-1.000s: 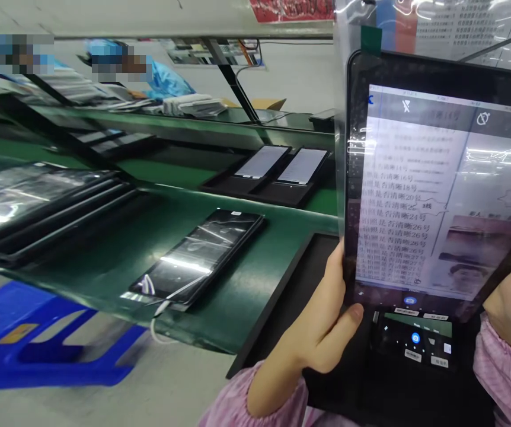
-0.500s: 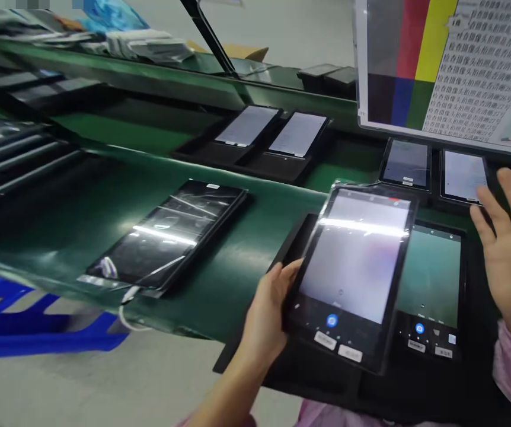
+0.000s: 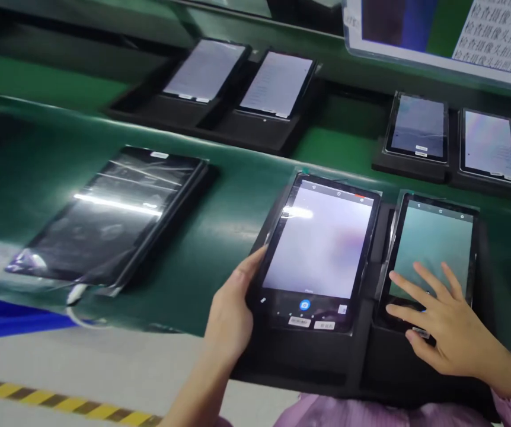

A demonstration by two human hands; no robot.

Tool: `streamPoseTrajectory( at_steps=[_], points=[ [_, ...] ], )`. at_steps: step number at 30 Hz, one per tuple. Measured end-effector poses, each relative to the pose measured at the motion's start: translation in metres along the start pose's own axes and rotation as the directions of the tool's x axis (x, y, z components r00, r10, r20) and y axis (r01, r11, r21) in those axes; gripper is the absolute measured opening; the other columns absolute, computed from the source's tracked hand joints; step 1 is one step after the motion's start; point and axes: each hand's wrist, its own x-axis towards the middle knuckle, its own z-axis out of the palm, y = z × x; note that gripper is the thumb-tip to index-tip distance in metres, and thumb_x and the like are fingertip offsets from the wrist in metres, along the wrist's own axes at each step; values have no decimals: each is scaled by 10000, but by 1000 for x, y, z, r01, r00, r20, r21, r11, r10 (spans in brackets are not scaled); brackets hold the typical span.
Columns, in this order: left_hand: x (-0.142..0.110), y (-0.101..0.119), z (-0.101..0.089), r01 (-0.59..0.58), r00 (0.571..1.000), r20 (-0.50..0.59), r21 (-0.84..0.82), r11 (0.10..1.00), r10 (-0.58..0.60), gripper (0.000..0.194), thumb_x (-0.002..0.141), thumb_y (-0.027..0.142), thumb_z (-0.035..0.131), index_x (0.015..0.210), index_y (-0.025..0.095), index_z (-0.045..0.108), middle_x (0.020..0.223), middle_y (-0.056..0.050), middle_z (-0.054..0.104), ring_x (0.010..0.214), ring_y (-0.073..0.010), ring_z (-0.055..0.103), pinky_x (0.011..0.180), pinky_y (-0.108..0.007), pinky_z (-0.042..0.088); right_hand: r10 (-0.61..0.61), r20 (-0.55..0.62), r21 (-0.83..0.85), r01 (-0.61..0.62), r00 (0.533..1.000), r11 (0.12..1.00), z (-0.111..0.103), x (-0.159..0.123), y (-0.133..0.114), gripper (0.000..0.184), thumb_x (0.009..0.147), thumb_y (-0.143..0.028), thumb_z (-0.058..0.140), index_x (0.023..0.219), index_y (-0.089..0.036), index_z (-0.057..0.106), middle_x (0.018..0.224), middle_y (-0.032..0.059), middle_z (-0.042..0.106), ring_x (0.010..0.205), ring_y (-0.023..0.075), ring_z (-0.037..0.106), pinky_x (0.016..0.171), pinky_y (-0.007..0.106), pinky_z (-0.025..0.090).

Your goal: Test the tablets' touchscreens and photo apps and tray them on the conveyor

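Observation:
My left hand (image 3: 231, 308) grips the left edge of a lit tablet (image 3: 320, 249), which lies in the left slot of a black tray (image 3: 326, 362) in front of me. A second tablet (image 3: 433, 246) with a greenish screen sits in the right slot. My right hand (image 3: 442, 320) rests on the lower part of that second tablet, fingers spread flat on the glass. Pink sleeves cover both my wrists.
A dark tablet (image 3: 113, 216) in plastic film with a white cable lies on the green conveyor belt (image 3: 220, 213) to the left. Two more trays with lit tablets (image 3: 238, 80) (image 3: 453, 139) stand behind. A printed test chart (image 3: 451, 29) hangs at top right.
The tablet came down from in front of the chart into the tray's left slot. My right hand let go, swung out open, then dropped onto the right tablet. The view tilted downward.

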Motion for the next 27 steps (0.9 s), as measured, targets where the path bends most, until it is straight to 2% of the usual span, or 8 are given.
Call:
streamPoseTrajectory(
  at_steps=[3,5,9,12,15,17,22,27],
  points=[
    [-9,-3,-6,-113,993,14,-72,991,115,749,975,728,483,1532,231,544,1486,-110,667,1442,-389,559,1271,-555,392,121,-112,-83,-131,986,988,-13,-17,16,384,1010,-288,519,1368,-357,641,1731,-58,314,1616,315,199,1312,573,-58],
    [-14,1,-9,-317,948,42,14,948,317,628,1027,614,481,1572,303,506,1529,-70,636,1461,-364,543,1288,-551,372,318,-282,-148,-368,905,918,-23,-39,35,375,1030,-364,511,1389,-348,618,1724,-1,334,1609,388,210,1286,689,50],
    [-19,17,-4,-683,725,258,152,714,639,453,1059,404,444,1485,399,596,1532,-19,624,1383,-332,605,1199,-525,476,667,-494,-151,-811,557,566,-26,-99,85,669,1009,-703,415,1523,-289,530,1662,158,406,1535,519,312,1143,843,272],
    [-24,31,16,-850,500,458,96,518,735,447,1030,319,460,1441,359,631,1543,-52,613,1381,-331,596,1140,-508,519,796,-446,-91,-905,409,415,-13,-137,116,846,881,-882,457,1506,-323,570,1436,211,590,1364,593,477,1015,880,354],
    [-34,45,40,-937,285,618,21,348,732,436,992,254,533,1405,293,663,1540,-86,618,1412,-322,568,1142,-472,523,793,-414,54,-858,447,511,-1,-148,122,726,851,-858,568,1340,-337,693,1116,185,697,1118,543,620,933,835,423],
    [-42,53,54,-953,213,681,-11,301,701,398,993,246,556,1368,262,692,1526,-105,629,1407,-316,574,1157,-469,514,743,-474,237,-744,473,625,1,-138,110,555,884,-714,680,1291,-336,691,1090,148,696,1010,449,666,882,735,513],
    [-56,64,74,-951,182,751,-29,307,634,334,1041,312,547,1311,249,732,1532,-129,620,1395,-317,595,1173,-502,501,555,-622,506,-257,553,823,-3,-88,64,470,802,-238,876,1181,-314,608,1228,115,690,1115,370,699,751,515,623],
    [-61,64,82,-953,176,777,-19,302,604,331,1046,336,558,1320,266,730,1557,-109,599,1427,-301,570,1200,-489,477,487,-652,509,-141,581,849,7,-62,56,468,827,-116,834,1174,-276,563,1227,96,702,1133,303,707,764,425,633]
  ],
)
